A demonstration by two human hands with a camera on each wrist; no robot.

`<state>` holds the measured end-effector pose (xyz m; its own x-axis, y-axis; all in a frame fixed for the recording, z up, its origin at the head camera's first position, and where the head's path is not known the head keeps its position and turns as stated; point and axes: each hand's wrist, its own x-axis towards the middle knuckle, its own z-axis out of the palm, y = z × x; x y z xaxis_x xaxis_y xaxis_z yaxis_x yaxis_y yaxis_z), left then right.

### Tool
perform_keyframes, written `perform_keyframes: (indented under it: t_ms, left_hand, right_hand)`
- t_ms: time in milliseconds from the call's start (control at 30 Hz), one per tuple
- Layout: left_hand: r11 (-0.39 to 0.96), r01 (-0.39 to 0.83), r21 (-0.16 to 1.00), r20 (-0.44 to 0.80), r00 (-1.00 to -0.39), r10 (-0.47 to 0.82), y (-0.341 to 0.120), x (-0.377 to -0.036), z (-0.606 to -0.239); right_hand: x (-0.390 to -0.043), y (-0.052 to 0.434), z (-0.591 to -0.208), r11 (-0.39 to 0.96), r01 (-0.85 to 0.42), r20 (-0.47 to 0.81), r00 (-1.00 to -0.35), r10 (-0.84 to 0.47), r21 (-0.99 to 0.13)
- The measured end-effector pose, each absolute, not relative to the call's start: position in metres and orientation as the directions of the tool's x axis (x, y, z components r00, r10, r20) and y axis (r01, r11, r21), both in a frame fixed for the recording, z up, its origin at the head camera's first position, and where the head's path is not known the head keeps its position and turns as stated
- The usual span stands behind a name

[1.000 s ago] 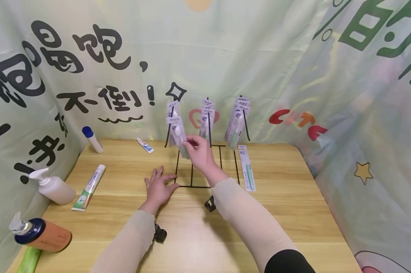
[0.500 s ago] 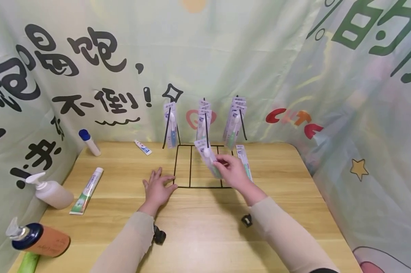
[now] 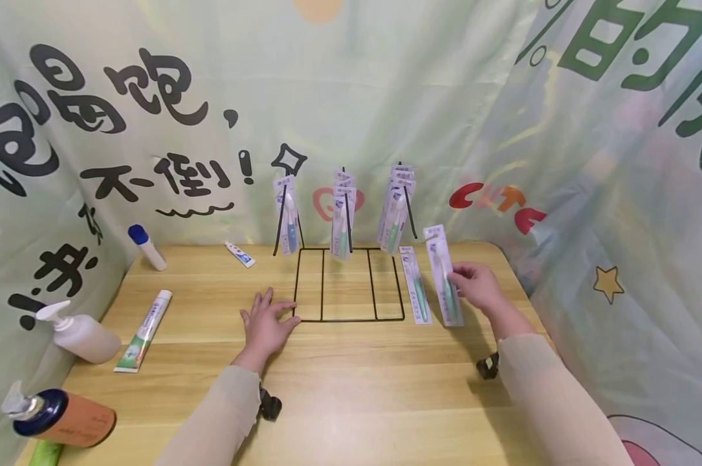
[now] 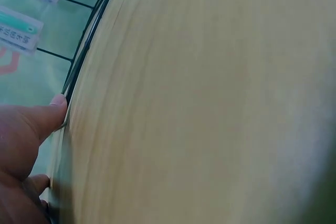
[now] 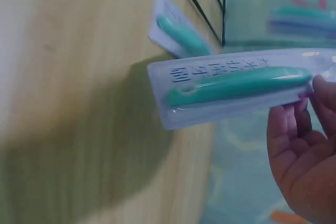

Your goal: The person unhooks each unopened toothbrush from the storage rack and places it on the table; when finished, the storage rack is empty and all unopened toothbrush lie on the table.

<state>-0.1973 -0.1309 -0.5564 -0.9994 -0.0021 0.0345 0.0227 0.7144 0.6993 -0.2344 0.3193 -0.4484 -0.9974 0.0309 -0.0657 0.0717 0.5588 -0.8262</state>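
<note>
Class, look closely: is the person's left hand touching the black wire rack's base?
Touching. The left wrist view shows the left hand with its thumb tip pressed against the wire rack base rim.

Bare table [image 3: 351, 388] lies open in front of the rack [image 3: 345, 285]. Right of the rack, a pack [image 3: 415, 285] lies flat, and the right hand [image 3: 479, 285] holds another pack [image 3: 442, 275] just beside it. The left hand [image 3: 266, 323] rests at the rack's left front corner. Bottles [image 3: 83, 336] and a tube [image 3: 143, 330] crowd the left edge.
</note>
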Motion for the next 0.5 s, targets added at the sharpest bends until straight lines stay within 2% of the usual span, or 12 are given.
perform_keyframes:
  t_ms: [167,500]
  left_hand:
    - [0.714,0.006,0.7,0.011,-1.0,-0.003,-0.131,-0.197,-0.555]
    - [0.715,0.007,0.699,0.02,-1.0,-0.01,-0.13,-0.197,-0.553]
  right_hand:
    - [-0.267,0.327,-0.459,0.527,0.228,-0.157,-0.972,0.177,-0.819]
    - [-0.296,0.325,-0.503,0.564,0.365,-0.267,-0.93,0.252,-0.741]
